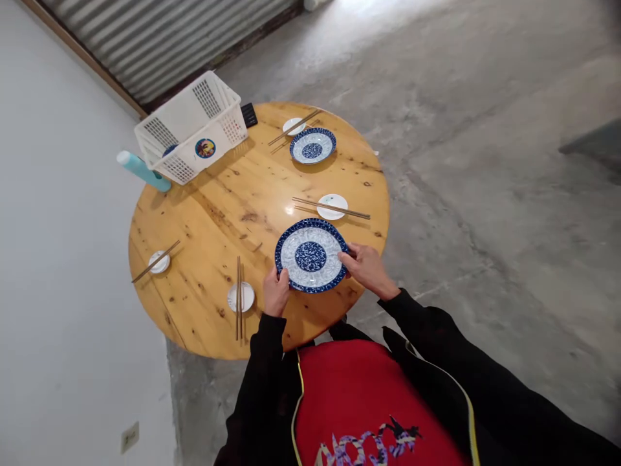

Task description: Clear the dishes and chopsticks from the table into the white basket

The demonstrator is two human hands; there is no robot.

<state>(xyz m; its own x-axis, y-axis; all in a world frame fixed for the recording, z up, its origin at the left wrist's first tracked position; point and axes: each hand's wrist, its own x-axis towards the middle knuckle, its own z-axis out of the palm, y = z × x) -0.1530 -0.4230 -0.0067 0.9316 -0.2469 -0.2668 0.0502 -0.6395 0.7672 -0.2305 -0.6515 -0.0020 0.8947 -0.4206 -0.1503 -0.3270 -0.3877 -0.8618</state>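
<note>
Between my two hands is a round blue-and-white patterned plate (pixel 310 255), held by its rim over the near right part of the table. My left hand (pixel 276 292) grips its lower left edge, thumb on top. On the right edge my right hand (pixel 366 266) is closed the same way, its other fingers hidden beneath. Just beyond the plate lies a small white dish (pixel 332 206) with chopsticks (pixel 349 211) across it. Left of my left hand, another small dish (pixel 246 297) bears a pair of chopsticks (pixel 239 278).
The round wooden table (pixel 204 220) also carries a second patterned plate (pixel 313 145), a far small dish (pixel 294 126) with chopsticks and a left small dish (pixel 162 263) with chopsticks. A white plastic basket (pixel 187 139) and a light-blue bottle (pixel 144 171) stand near the wall (pixel 63 226).
</note>
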